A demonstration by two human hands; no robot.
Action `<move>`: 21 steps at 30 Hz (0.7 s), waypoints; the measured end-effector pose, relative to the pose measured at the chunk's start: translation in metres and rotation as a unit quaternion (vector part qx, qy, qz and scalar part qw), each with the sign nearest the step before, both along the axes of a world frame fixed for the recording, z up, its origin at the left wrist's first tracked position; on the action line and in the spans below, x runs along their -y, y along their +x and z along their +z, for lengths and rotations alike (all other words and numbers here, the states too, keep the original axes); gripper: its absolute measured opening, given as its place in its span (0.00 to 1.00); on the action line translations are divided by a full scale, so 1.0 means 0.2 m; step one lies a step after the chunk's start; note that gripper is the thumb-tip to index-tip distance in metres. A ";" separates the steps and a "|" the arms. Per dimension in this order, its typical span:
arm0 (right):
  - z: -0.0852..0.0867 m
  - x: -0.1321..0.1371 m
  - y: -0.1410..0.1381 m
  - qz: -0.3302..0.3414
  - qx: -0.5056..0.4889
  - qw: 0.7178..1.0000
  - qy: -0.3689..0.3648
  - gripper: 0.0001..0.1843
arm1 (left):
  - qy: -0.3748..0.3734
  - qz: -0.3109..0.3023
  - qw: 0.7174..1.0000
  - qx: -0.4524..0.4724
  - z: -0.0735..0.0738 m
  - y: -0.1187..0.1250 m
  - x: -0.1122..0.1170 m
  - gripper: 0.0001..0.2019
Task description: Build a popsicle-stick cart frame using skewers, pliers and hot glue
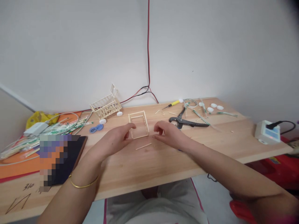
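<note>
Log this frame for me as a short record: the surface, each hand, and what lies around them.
surface: wooden table
left hand: pinches the left side of the stick frame
right hand: fingers curled just right of the frame; contact unclear
in front of hands: loose stick
behind: stick cart, black cutters, yellow screwdriver, white caps
far right: white power box

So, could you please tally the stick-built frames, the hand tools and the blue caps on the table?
Stick frames: 2
Hand tools, pliers and screwdriver: 2
Blue caps: 2
Total: 6
</note>
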State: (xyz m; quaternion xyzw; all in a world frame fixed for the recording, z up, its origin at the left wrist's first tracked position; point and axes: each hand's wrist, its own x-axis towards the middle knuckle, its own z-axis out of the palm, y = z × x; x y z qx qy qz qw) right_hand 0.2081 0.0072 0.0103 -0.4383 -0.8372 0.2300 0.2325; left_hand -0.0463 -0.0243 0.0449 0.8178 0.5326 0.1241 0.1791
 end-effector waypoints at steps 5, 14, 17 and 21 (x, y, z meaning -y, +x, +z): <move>-0.04 0.10 -0.03 0.096 0.093 0.991 0.031 0.08 | -0.011 0.000 0.999 0.030 0.01 -0.02 -0.01 0.16; -0.01 0.12 -0.07 0.091 0.139 0.986 0.032 0.07 | -0.004 -0.015 0.999 0.051 0.00 0.00 -0.01 0.10; 0.06 0.11 -0.06 0.092 0.074 0.992 0.043 0.07 | -0.013 -0.020 0.998 0.057 0.02 0.00 0.00 0.12; 0.10 0.08 -0.07 0.092 0.062 0.991 0.071 0.06 | -0.003 -0.017 0.998 0.056 0.02 0.01 0.01 0.10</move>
